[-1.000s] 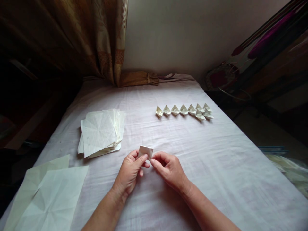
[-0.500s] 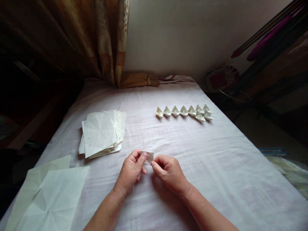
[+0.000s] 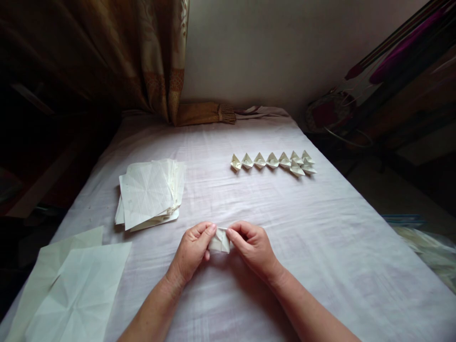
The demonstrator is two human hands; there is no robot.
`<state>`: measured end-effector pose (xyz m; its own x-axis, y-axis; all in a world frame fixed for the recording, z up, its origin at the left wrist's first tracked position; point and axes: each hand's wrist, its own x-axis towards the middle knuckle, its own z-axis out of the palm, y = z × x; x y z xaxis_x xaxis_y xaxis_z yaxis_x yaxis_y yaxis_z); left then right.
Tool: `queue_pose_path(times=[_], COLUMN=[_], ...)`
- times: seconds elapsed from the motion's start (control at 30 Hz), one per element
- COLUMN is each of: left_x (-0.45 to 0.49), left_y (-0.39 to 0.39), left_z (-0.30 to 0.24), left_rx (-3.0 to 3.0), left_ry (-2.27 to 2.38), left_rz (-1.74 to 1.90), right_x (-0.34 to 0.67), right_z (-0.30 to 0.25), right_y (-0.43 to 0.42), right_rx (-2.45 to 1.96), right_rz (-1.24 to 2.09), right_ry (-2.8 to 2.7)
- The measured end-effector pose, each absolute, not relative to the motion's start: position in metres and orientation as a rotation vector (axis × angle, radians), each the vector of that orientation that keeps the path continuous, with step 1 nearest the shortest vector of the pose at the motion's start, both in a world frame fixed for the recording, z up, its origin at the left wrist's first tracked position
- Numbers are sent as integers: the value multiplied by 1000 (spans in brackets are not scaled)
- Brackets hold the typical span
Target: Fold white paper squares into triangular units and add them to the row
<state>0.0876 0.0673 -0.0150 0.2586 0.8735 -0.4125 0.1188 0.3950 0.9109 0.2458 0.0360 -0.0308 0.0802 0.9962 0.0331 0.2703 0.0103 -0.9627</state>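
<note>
Between my hands is a small folded piece of white paper [image 3: 220, 241], held above the cloth near the front middle. My left hand [image 3: 194, 244] pinches its upper left corner between thumb and fingers. At the upper right corner, the thumb and forefinger of my right hand [image 3: 253, 244] close on the paper. A crease shows on its near face; the back of it is hidden. Farther off to the right, several small folded paper boats [image 3: 272, 161] stand in a row, with two more in front at its right end.
A stack of creased square sheets [image 3: 147, 194] lies left of centre. Two larger creased sheets [image 3: 78, 289] overlap at the near left. A pale bedsheet [image 3: 320, 266] covers the surface. At the back left hangs a gold curtain [image 3: 156, 61], its end resting on the far edge.
The folded paper has turned in my hands and now shows a creased face. My right hand has shifted up to its top corner, and my left thumb has moved to the upper left.
</note>
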Motion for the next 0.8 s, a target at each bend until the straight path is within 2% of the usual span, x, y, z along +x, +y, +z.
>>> queue_pose_path(times=[0.23, 0.4, 0.6, 0.8], left_x=[85, 84, 83, 76], left_y=[67, 66, 57, 55], left_z=[-16, -21, -32, -36], left_rx=[1187, 1665, 2306, 2409], left_ry=[1334, 1422, 1017, 926], left_rz=[711, 949, 658, 430], right_x=[245, 256, 260, 263], right_z=[-31, -39, -45, -46], right_y=[36, 42, 44, 43], right_rx=[-1539, -1703, -1799, -1803], right_rz=[662, 278, 216, 239], right_ry=[-1532, -1618, -1604, -1621])
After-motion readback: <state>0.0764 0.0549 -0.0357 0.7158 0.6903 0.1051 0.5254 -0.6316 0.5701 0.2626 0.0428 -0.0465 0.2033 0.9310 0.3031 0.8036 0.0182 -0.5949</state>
